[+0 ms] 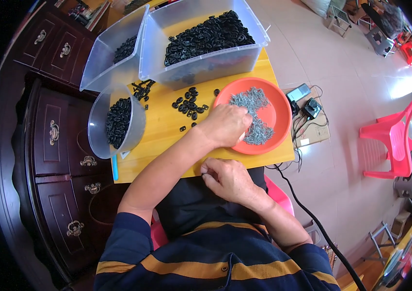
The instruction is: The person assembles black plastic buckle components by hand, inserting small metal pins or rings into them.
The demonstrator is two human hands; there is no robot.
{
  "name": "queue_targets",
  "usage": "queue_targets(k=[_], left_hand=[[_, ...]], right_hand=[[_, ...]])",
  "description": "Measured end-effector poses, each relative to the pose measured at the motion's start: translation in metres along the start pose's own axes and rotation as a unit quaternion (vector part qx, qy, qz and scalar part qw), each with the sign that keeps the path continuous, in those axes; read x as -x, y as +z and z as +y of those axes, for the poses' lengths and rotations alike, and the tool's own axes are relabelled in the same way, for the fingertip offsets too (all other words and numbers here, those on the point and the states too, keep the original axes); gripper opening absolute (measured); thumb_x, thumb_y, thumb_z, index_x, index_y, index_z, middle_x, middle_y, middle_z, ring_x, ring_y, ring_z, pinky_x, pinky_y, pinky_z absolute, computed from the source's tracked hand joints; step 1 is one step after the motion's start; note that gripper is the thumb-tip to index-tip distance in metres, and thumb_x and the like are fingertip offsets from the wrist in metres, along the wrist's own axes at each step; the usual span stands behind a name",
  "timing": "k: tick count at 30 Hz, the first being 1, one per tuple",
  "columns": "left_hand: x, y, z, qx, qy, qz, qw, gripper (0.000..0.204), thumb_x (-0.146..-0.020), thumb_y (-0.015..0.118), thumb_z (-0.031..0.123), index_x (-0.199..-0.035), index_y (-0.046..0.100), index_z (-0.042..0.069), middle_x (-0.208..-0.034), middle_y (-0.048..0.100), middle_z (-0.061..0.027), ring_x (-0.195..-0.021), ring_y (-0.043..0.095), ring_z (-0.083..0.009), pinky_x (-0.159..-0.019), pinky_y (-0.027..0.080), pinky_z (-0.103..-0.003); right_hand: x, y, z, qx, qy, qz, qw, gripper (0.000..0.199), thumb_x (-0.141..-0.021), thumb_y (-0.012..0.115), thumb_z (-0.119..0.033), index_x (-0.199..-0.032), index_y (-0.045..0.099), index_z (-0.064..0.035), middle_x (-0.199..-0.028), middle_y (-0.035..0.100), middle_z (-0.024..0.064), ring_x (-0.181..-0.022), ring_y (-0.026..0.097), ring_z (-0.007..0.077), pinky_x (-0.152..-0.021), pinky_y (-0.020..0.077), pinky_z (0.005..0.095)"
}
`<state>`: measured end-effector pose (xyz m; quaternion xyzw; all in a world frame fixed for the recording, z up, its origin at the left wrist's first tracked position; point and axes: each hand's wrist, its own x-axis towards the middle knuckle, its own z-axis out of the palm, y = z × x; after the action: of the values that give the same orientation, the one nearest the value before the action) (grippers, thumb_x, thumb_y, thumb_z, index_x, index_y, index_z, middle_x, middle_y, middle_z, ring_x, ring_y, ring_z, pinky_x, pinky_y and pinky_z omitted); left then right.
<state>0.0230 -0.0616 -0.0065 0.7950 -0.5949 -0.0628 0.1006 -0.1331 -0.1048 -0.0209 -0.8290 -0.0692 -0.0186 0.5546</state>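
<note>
My left hand [228, 125] reaches across the table into a round orange bowl [283, 99]. Its fingers are curled down at a heap of small grey screws [259, 133]; whatever they pinch is hidden. My right hand [230, 179] is by the table's front edge, above my lap, with thumb and forefinger drawn together. A dark spot shows at its fingertips, too small to make out. Left of the bowl, several small black oval plastic pieces [186, 107] lie loose on the yellow table [167, 155].
A large clear bin [206, 65] of black pieces stands at the back, beside another clear bin [97, 68]. A round clear tub [139, 121] holds more at left. Dark wooden drawers [51, 131] flank the table. Right are cables, a charger [311, 109] and a pink chair [390, 138].
</note>
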Motion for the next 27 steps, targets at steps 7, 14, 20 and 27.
queue_targets(k=[7, 14, 20, 27], left_hand=[[0.011, -0.015, 0.006, 0.109, -0.001, 0.147, 0.983, 0.009, -0.078, 0.062, 0.004, -0.084, 0.055, 0.004, -0.08, 0.061, -0.0127, -0.075, 0.066, -0.0343, -0.066, 0.054, -0.045], [0.032, -0.035, 0.013, 0.324, -0.088, 0.195, 0.921, 0.011, -0.082, 0.065, -0.001, -0.086, 0.056, 0.004, -0.079, 0.059, -0.006, -0.065, 0.06, -0.0157, -0.061, 0.049, -0.03], [0.07, -0.026, 0.004, 0.466, -0.129, 0.201, 0.852, 0.007, -0.088, 0.064, -0.002, -0.094, 0.064, 0.003, -0.091, 0.062, -0.0008, -0.08, 0.057, -0.0057, -0.071, 0.048, -0.023], [0.114, -0.028, 0.011, 0.526, -0.164, 0.194, 0.811, 0.007, -0.09, 0.065, 0.001, -0.096, 0.064, 0.003, -0.093, 0.061, 0.0005, -0.083, 0.058, -0.0055, -0.074, 0.047, -0.023]], right_hand=[[-0.001, 0.001, -0.001, -0.017, 0.007, 0.013, 1.0, 0.011, -0.084, 0.066, -0.01, -0.094, 0.064, -0.0046, -0.073, 0.068, 0.0129, -0.068, 0.069, 0.0313, -0.064, 0.0539, 0.0407], [-0.002, -0.002, -0.004, -0.082, 0.041, 0.019, 0.996, 0.006, -0.087, 0.065, -0.009, -0.091, 0.063, -0.006, -0.075, 0.066, 0.0157, -0.068, 0.067, 0.0346, -0.064, 0.0531, 0.0436], [-0.005, -0.002, -0.005, -0.304, 0.109, 0.067, 0.944, 0.005, -0.096, 0.063, 0.0, -0.1, 0.06, -0.0007, -0.084, 0.062, -0.0017, -0.072, 0.059, 0.0063, -0.064, 0.0501, 0.0235], [-0.007, -0.01, -0.008, -0.446, 0.147, 0.123, 0.874, 0.021, -0.1, 0.061, -0.001, -0.12, 0.06, 0.0003, -0.099, 0.068, 0.0031, -0.09, 0.063, 0.0091, -0.083, 0.0525, 0.024]])
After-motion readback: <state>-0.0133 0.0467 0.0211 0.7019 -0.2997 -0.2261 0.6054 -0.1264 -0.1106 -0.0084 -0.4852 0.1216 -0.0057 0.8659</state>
